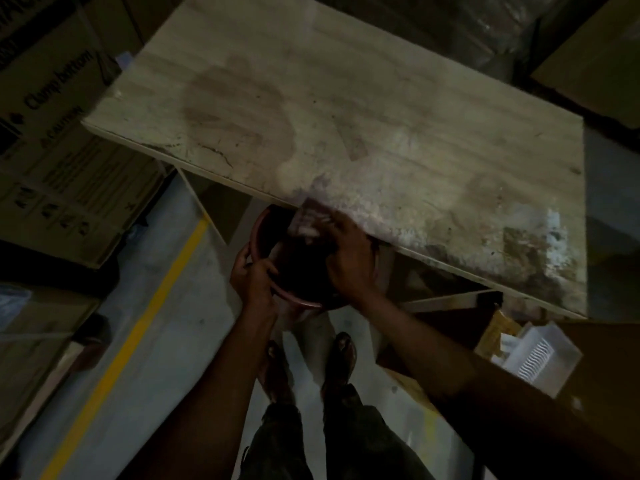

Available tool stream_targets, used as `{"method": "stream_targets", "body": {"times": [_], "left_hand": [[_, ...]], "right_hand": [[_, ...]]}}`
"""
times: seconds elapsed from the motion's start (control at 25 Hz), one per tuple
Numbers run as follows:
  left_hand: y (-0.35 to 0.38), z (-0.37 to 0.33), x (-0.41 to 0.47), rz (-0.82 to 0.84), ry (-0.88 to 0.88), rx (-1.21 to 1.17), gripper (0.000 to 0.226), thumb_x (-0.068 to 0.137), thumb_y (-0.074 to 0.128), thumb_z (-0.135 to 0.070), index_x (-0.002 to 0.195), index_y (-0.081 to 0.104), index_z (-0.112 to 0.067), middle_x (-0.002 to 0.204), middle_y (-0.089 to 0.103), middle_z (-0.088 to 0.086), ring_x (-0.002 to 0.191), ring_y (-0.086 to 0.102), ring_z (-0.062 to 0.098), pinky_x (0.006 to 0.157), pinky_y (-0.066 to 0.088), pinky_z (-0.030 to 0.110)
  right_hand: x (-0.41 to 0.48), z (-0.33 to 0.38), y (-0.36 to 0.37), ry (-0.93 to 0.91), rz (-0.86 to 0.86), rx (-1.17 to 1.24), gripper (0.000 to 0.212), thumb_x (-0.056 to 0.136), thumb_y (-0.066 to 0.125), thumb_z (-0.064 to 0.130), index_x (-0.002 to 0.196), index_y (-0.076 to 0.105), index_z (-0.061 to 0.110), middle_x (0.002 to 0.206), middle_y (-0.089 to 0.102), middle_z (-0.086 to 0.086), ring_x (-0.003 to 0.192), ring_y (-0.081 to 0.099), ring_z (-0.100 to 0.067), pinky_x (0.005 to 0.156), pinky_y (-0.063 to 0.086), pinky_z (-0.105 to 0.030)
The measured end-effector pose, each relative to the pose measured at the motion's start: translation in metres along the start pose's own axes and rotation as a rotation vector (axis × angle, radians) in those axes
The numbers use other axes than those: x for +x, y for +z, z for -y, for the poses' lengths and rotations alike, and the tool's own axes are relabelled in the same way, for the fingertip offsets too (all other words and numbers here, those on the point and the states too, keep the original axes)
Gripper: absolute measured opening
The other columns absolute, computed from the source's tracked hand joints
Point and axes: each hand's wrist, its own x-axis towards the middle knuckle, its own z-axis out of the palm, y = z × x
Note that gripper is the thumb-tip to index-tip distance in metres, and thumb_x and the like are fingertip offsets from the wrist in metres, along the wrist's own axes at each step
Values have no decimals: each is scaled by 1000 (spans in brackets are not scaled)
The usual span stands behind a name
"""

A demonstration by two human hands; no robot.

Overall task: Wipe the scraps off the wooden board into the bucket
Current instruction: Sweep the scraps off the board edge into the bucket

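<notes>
One wooden board (346, 126) lies across a stand and fills the upper half of the view. It is stained in several places and dusted with pale, powdery scraps (388, 213) that gather in a band along its near edge. One round reddish bucket (260, 230) is held up just under that edge, partly tucked beneath the board, with its dark mouth facing up.

Two hands are at work. The left hand (252, 277) grips the bucket's near rim, its fingers (266, 268) curled over the lip into the opening. The right hand (351, 259) is above the bucket at the board's edge, its fingertips on one crumpled cloth (308, 220) that sits where the surface ends. The hand and cloth are motion-blurred, so I cannot tell whether the fingers pinch the cloth or press it flat.

Below, two sandalled feet (341, 355) stand on a grey floor (194, 358) crossed by one yellow line (138, 323). Cardboard boxes (59, 157) (at least two, printed) are stacked at the left, and one white plastic tray (540, 355) lies low at the right.
</notes>
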Motion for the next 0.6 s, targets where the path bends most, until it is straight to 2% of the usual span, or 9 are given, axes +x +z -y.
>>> {"method": "stream_targets", "body": {"times": [0.08, 0.16, 0.24, 0.28, 0.32, 0.4, 0.44, 0.52, 0.6], "left_hand": [[-1, -1, 2, 10, 29, 22, 66, 53, 53, 7, 110, 69, -21, 113, 72, 9, 98, 67, 36, 71, 56, 40], [-1, -5, 4, 10, 31, 43, 66, 53, 54, 6, 111, 68, -21, 110, 73, 7, 95, 68, 33, 68, 56, 37], [0, -10, 5, 14, 33, 26, 63, 61, 53, 14, 116, 66, -13, 80, 75, -6, 67, 68, 14, 50, 50, 22], [1, -11, 6, 14, 35, 17, 61, 67, 49, 20, 118, 64, -10, 63, 70, -14, 52, 63, 4, 43, 47, 19], [1, -11, 7, 12, 38, 22, 62, 71, 45, 24, 121, 63, -9, 53, 66, -18, 44, 59, 0, 40, 46, 17], [1, -12, 13, 9, 29, 16, 63, 73, 43, 26, 126, 62, -5, 52, 65, -19, 41, 58, -1, 41, 48, 17], [-1, -12, 15, 6, 29, 0, 64, 73, 43, 26, 127, 62, -3, 56, 68, -17, 41, 58, -1, 42, 48, 17], [-1, -15, 24, -13, 21, 8, 65, 73, 45, 25, 129, 62, -2, 78, 71, -6, 44, 60, -1, 43, 49, 17], [0, -17, 34, -36, 19, -21, 64, 72, 45, 25, 128, 62, -1, 90, 67, 6, 46, 61, -1, 43, 48, 17]], "right_hand": [[-19, 17, 1, -28, -11, 236, 69, 69, 50, 3, 134, 69, 15, 146, 61, -10, 136, 55, -26, 117, 43, -39], [-9, 22, -16, 42, -132, 370, 65, 73, 49, -1, 135, 67, 12, 145, 62, -10, 135, 55, -20, 116, 40, -32], [13, 16, -38, 181, -319, 366, 54, 82, 51, 0, 133, 67, 9, 138, 66, -12, 129, 60, -25, 110, 45, -33], [29, 7, -49, 255, -380, 322, 47, 85, 51, 7, 130, 67, 7, 132, 68, -14, 125, 62, -28, 105, 46, -35], [44, -7, -56, 308, -378, 240, 43, 86, 51, 17, 125, 67, 6, 127, 68, -16, 121, 61, -32, 101, 47, -38], [69, -37, -56, 342, -165, 73, 45, 91, 52, 41, 122, 64, 11, 125, 65, -14, 121, 60, -32, 99, 50, -44], [75, -46, -49, 266, -64, 54, 46, 95, 55, 51, 125, 63, 17, 126, 65, -8, 121, 61, -29, 101, 52, -47], [83, -53, -27, 23, 9, 51, 45, 101, 59, 49, 136, 60, 20, 139, 62, -2, 133, 57, -26, 116, 44, -53], [93, -52, -7, -79, 46, -79, 58, 103, 60, 36, 154, 44, 16, 161, 42, -12, 152, 34, -32, 127, 26, -49]]}}
